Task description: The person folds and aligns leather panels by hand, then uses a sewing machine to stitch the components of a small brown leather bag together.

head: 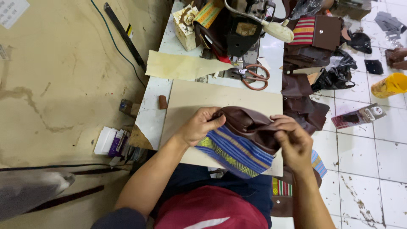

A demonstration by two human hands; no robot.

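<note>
A small bag piece (241,142) of brown leather and blue striped woven cloth is held over a beige board (190,99) on the white work table (154,110). My left hand (199,126) grips its left brown edge with fingers curled in. My right hand (292,138) pinches the brown leather on its right side. The piece is bunched between both hands, and its inside is hidden.
Behind the board stand a sewing machine (246,25), orange-handled scissors (254,75), a tan paper piece (182,65) and a small box (186,23). Brown leather parts (303,99) hang off the table's right side. A yellow container (390,85) and scraps lie on the tiled floor.
</note>
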